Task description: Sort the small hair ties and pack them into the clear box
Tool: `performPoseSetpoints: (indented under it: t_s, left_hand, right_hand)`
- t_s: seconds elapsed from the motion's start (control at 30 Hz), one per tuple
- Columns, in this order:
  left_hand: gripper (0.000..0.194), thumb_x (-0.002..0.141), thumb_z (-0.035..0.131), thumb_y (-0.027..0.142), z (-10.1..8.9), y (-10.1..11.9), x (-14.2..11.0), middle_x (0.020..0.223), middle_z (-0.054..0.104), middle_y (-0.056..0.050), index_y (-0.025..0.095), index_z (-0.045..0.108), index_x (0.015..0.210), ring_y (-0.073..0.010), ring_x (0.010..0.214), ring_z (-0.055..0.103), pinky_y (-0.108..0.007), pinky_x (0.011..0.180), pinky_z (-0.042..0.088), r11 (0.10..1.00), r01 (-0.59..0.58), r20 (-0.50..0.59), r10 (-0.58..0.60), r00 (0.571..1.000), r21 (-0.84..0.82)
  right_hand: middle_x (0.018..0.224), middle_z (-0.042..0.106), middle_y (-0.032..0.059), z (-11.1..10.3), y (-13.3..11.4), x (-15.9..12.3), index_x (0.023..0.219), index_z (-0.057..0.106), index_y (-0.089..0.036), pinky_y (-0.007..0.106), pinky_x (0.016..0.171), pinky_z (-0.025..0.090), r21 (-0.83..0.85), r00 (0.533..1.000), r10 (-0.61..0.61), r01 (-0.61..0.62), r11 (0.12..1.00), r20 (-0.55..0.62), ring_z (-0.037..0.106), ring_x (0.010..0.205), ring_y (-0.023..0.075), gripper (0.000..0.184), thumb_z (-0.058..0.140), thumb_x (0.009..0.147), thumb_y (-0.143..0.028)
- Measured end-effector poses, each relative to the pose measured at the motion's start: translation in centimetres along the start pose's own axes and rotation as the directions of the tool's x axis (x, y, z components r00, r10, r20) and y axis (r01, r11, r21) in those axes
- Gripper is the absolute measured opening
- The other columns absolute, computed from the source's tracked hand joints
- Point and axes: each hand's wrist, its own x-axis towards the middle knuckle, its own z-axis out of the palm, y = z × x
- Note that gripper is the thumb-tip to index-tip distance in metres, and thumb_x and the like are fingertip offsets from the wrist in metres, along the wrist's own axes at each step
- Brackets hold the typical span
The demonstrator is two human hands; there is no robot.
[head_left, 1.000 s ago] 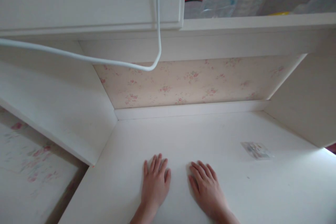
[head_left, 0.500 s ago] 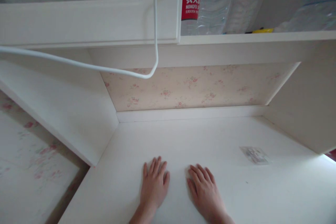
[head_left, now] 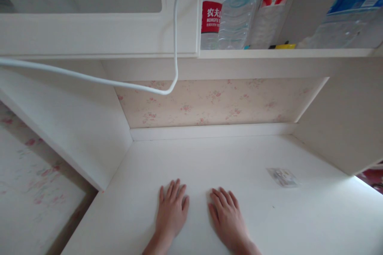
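Note:
My left hand (head_left: pixel 171 211) lies flat, palm down, on the white desktop (head_left: pixel 209 159), its fingers spread and holding nothing. To its right, my right hand (head_left: pixel 228 217) also rests palm down on the same surface, fingers stretched forward and only slightly apart. A small clear plastic packet (head_left: pixel 283 177) lies farther right on the desktop, not touched by either hand; what it contains is too blurred to name.
Above the desk, a shelf (head_left: pixel 269 53) carries several plastic bottles (head_left: pixel 239 20). A white cable (head_left: pixel 119 83) hangs in front of the cupboard door (head_left: pixel 98 34). White side panels (head_left: pixel 68 115) flank the desktop, with flowered wallpaper (head_left: pixel 215 103) behind.
The camera view has tilted up and shifted slightly right, so more of the bottles shows. Both hands stay in place on the desktop.

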Motion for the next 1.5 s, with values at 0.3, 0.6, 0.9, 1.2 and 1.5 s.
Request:
performPoseSetpoints:
  t_s: [0.3,0.6,0.9,1.2,1.5]
  left_hand:
    - [0.037,0.09,0.04,0.033,-0.6,0.4,0.1,0.139,0.045,-0.006,0.027,0.053,0.124,-0.0277,0.128,0.038,-0.056,0.107,0.02,1.0,0.005,0.006,-0.005,1.0,-0.003]
    - [0.038,0.091,0.038,0.036,-1.0,0.4,0.1,0.139,0.045,-0.007,0.027,0.053,0.124,-0.0269,0.128,0.038,-0.055,0.107,0.019,1.0,0.01,0.018,-0.01,1.0,0.016]
    - [0.037,0.092,0.038,0.037,-1.0,0.4,0.0,0.139,0.044,-0.006,0.028,0.054,0.124,-0.0269,0.13,0.036,-0.055,0.108,0.016,1.0,0.023,0.024,-0.023,0.999,-0.001]
    - [0.036,0.09,0.041,0.035,-1.0,0.3,-0.1,0.139,0.045,-0.005,0.028,0.055,0.122,-0.0271,0.13,0.036,-0.054,0.109,0.015,0.998,0.038,0.016,-0.037,0.999,-0.059]
    - [0.035,0.091,0.038,0.034,-1.2,0.6,-0.3,0.14,0.044,-0.005,0.027,0.053,0.123,-0.0264,0.13,0.035,-0.054,0.109,0.014,0.998,0.038,0.04,-0.036,0.999,-0.043]
  right_hand:
    - [0.126,0.056,0.0029,-0.7,-0.5,0.2,0.121,0.055,-0.026,0.047,0.106,0.024,0.022,0.999,0.033,-0.034,0.999,0.042,0.041,0.123,0.0246,0.034,0.038,0.091,-0.033]
    - [0.124,0.057,0.0035,-0.4,-0.2,0.4,0.118,0.056,-0.027,0.048,0.106,0.025,0.123,0.997,0.058,-0.064,0.99,0.054,0.042,0.123,0.0237,0.032,0.042,0.089,-0.032]
    - [0.125,0.051,0.0102,-5.3,12.0,2.1,0.118,0.055,-0.022,0.047,0.094,0.036,-0.061,0.923,0.376,-0.381,0.923,-0.079,0.045,0.115,0.0283,0.041,0.038,0.087,-0.043]
    - [0.147,0.018,0.0141,-6.6,23.9,0.2,0.139,0.033,-0.035,0.059,0.09,0.032,-0.238,0.707,0.691,-0.653,0.719,0.146,0.025,0.13,0.0399,0.065,0.028,0.082,-0.065]
    - [0.128,0.042,0.0148,-5.3,24.9,-0.6,0.127,0.048,-0.028,0.047,0.099,0.03,-0.244,0.738,0.671,-0.639,0.73,0.072,0.036,0.125,0.0317,0.058,0.032,0.083,-0.062]
